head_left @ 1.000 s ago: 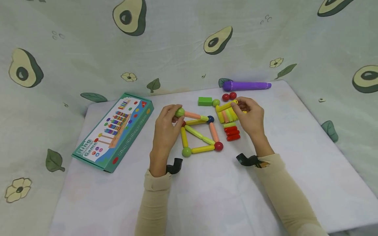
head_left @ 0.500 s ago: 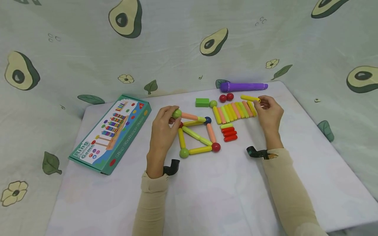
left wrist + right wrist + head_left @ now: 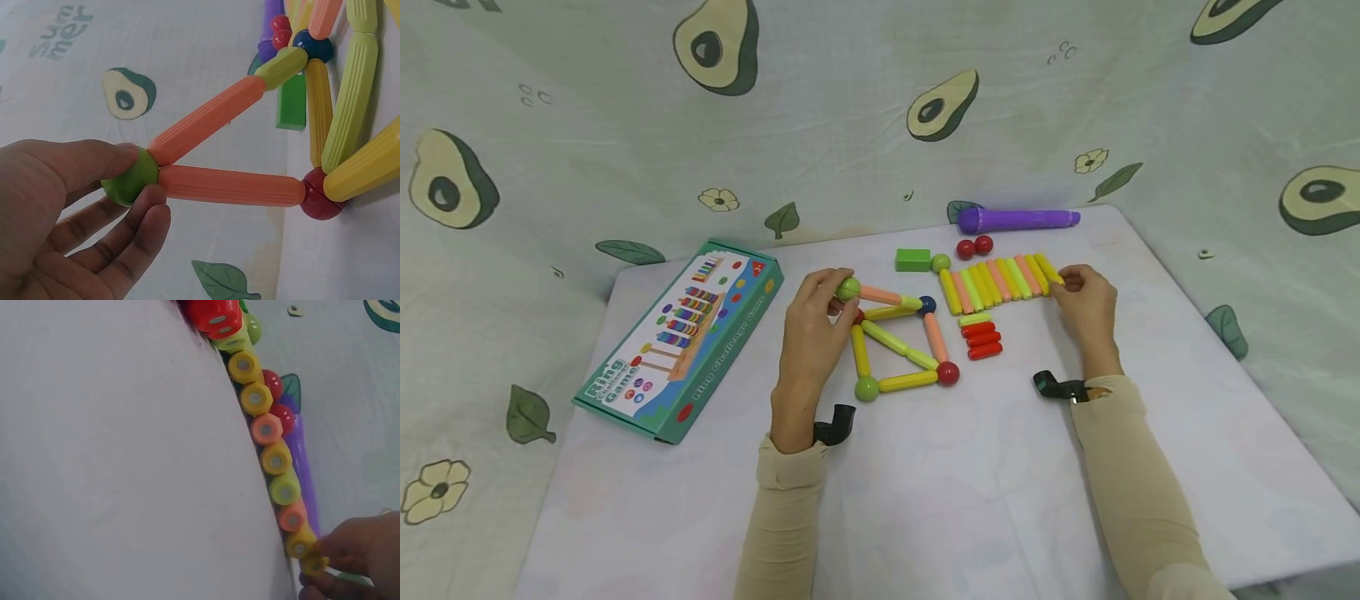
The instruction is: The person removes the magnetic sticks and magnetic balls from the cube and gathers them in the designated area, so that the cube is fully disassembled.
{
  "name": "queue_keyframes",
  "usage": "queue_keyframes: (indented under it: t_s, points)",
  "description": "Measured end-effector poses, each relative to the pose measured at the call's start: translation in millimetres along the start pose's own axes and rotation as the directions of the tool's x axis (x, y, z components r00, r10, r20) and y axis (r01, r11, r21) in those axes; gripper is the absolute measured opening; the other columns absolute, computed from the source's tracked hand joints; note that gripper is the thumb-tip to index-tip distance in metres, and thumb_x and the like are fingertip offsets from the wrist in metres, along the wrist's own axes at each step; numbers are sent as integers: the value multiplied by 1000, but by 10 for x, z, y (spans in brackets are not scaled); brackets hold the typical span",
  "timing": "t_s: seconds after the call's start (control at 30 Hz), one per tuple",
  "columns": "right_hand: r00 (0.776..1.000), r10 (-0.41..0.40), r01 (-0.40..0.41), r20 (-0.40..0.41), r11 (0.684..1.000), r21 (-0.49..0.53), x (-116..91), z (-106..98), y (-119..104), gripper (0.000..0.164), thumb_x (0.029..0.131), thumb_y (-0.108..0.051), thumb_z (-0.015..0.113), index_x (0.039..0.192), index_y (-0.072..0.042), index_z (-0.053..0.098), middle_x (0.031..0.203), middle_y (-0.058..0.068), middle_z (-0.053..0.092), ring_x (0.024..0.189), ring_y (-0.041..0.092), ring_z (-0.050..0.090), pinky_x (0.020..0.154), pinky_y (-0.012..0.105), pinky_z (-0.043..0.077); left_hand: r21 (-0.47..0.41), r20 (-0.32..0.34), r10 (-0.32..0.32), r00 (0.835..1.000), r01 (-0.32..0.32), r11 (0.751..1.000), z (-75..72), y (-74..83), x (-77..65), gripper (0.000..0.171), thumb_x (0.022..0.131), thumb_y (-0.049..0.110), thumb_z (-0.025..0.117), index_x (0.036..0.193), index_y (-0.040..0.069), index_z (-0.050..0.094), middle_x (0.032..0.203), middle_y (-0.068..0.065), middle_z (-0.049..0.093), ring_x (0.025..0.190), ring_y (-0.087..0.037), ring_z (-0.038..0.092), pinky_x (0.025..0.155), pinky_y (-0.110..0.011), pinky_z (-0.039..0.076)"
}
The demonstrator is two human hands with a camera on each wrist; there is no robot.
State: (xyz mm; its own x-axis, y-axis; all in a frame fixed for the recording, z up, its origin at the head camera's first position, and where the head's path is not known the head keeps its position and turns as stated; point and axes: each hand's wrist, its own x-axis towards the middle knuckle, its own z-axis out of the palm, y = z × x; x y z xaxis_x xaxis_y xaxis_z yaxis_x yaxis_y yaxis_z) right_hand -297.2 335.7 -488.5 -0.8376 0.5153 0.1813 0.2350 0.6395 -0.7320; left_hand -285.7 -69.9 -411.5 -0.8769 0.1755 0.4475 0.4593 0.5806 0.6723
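Note:
My left hand (image 3: 811, 333) pinches a green ball (image 3: 132, 180) at the raised corner of a frame made of magnetic rods and balls. Two orange rods (image 3: 231, 186) run from that ball, one to a red ball (image 3: 320, 195), the other through a short lime rod to a blue ball (image 3: 314, 45). Yellow and lime rods with a red ball (image 3: 948, 373) and a green ball (image 3: 867, 388) form the rest of the frame. My right hand (image 3: 1092, 310) holds a yellow magnetic rod (image 3: 1049, 270) against the right end of a row of coloured rods (image 3: 986, 284).
Short red rods (image 3: 982, 340) lie below the row. Behind it are two red balls (image 3: 974, 247), a loose green ball (image 3: 940, 262), a green block (image 3: 913, 260) and a purple microphone-shaped object (image 3: 1019, 220). A green game box (image 3: 681, 342) lies at left.
My right hand has carried the yellow rod rightward from over the row and lowered it to the row's right end. My left hand keeps its pinch on the green ball.

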Motion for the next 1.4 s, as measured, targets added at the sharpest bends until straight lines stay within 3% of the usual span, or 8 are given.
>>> queue_keyframes:
  t_s: [0.2, 0.47, 0.57, 0.8, 1.03, 1.17, 1.3, 1.4]
  points:
    - [996, -36, 39, 76, 998, -45, -31, -125, -180, 30, 98, -15, 53, 118, 1, 68, 113, 20, 61, 101, 31, 54, 81, 37, 40, -8, -4, -11, 1000, 11, 1000, -44, -18, -10, 38, 94, 9, 71, 131, 8, 64, 130, -7, 56, 90, -18, 58, 85, -27, 54]
    - [965, -216, 208, 151, 976, 71, -382, -154, -885, 27, 102, -20, 57, 119, -3, 69, 118, 14, 64, 109, 29, 57, 93, 42, 48, -54, 20, -8, 1000, 9, 999, 35, -72, 22, 41, 95, 14, 71, 134, 12, 62, 130, -5, 55, 90, -16, 59, 82, -29, 55]
    - [904, -353, 335, 242, 935, 113, -539, -9, -1155, 24, 100, -18, 62, 119, -5, 68, 117, 10, 64, 108, 29, 57, 95, 47, 48, -57, 19, -13, 1000, 14, 998, 62, -99, 28, 42, 95, 16, 71, 136, 14, 61, 130, -5, 56, 89, -15, 59, 82, -32, 55]
    - [693, -566, 564, 447, 812, 153, -647, 474, -1451, 25, 95, -13, 69, 119, -5, 68, 115, 9, 65, 106, 28, 60, 93, 47, 49, -47, 7, -17, 1000, 17, 999, 24, -105, 20, 41, 95, 17, 70, 136, 15, 61, 129, -5, 57, 90, -16, 59, 81, -32, 55]
    - [612, -576, 620, 542, 775, 123, -596, 794, -1383, 30, 95, -9, 69, 124, -2, 68, 123, 13, 64, 115, 31, 58, 100, 46, 46, -59, 5, -18, 1000, 18, 998, 35, -91, 15, 42, 96, 16, 70, 136, 14, 61, 130, -6, 56, 90, -17, 60, 81, -35, 56]
    - [551, -676, 730, 489, 675, 110, -589, 849, -1333, 27, 90, -6, 74, 118, -5, 73, 118, 9, 69, 114, 29, 59, 99, 45, 45, -67, -1, -2, 1000, 2, 998, 49, -91, 22, 42, 96, 16, 69, 137, 14, 61, 130, -6, 56, 90, -18, 60, 81, -37, 56]
    - [452, -768, 846, 454, 530, 55, -626, 854, -1301, 24, 87, -4, 76, 111, -8, 76, 110, 4, 72, 103, 27, 60, 84, 41, 43, -71, -5, 15, 1000, -16, 997, 54, -102, 30, 42, 96, 14, 69, 137, 12, 61, 129, -7, 57, 90, -19, 61, 81, -37, 57]
    - [427, -773, 865, 469, 500, 36, -659, 846, -1288, 23, 89, -5, 75, 112, -8, 75, 111, 4, 72, 103, 27, 61, 81, 41, 42, -60, -5, 10, 1000, -10, 998, 46, -111, 33, 42, 96, 14, 69, 137, 12, 60, 130, -8, 56, 90, -19, 61, 81, -36, 56]
